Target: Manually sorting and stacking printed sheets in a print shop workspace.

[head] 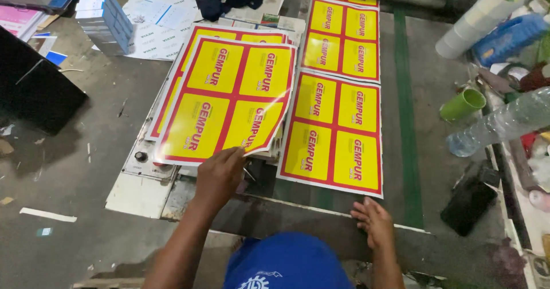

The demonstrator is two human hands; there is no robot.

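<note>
While the left hand (220,174) pinches the glossy yellow-and-red printed sheet (229,97), the right hand (372,220), open and empty, rests on the table edge (298,207); lift evenly to avoid creasing.

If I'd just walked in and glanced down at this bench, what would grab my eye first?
The glossy yellow-and-red printed sheets: the left hand holds one sheet by its near edge above a stack at centre left, while two more sheets lie end to end on the dark work surface to the right. The right hand rests at the bench's near edge, and a green plastic cup sits among clutter at far right.
</note>
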